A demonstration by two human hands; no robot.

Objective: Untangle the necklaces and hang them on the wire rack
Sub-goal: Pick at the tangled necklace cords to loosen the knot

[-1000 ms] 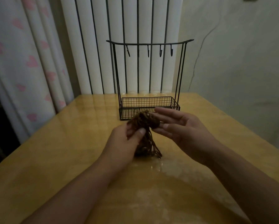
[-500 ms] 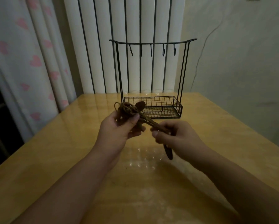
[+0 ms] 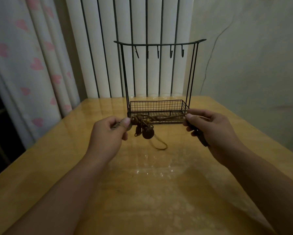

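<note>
A glossy wooden table [image 3: 61, 167] carries a black wire rack [image 3: 159, 75] at its far middle, hooks bare along the top bar. In front of the rack's basket, the left hand [image 3: 106, 134] and right hand [image 3: 211, 131] each pinch an end of the tangled brown cord necklaces [image 3: 145, 121], stretched between them above the table; a round pendant [image 3: 148, 133] dangles from the knot.

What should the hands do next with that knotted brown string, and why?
Probably ease the pull and pick at the knot. The left hand and right hand hold the brown cord necklaces stretched taut, yet the clump with the round dark pendant is bunched beside the left fingers. The black wire rack's hooks are bare.
</note>
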